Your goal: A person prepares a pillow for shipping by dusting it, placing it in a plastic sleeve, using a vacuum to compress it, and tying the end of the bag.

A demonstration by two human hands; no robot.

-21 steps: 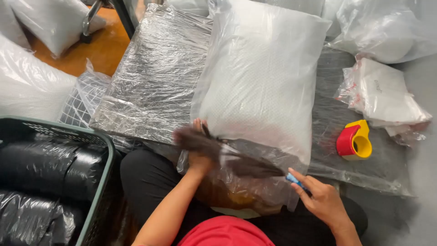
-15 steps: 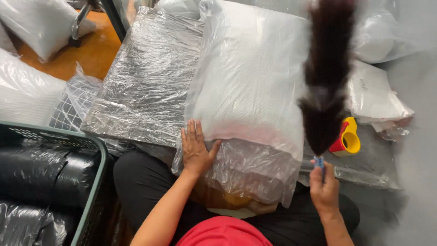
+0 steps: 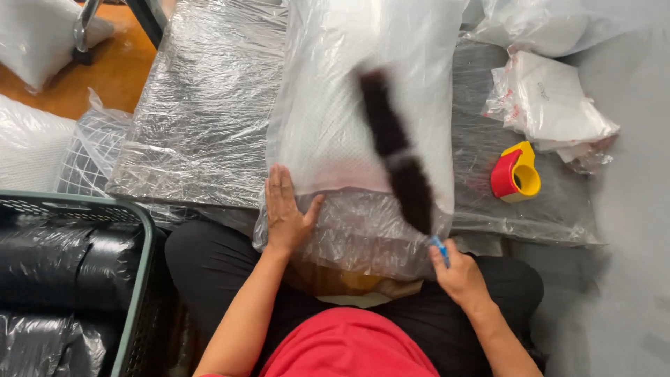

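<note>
Left hand (image 3: 287,209) flat, fingers spread, pinning clear-plastic-bagged white pillow (image 3: 363,105); right hand (image 3: 457,272) beside pillow's near edge, grip closed around blue-handled dark brush (image 3: 398,160), mid-sweep.

Clear plastic bag holding white pillow (image 3: 363,105), lying mid-table, open end overhanging near edge. Stack of flat white packets in clear wrap (image 3: 555,108), far right corner of table. Another bagged white pillow (image 3: 28,150) off table's left edge.
</note>
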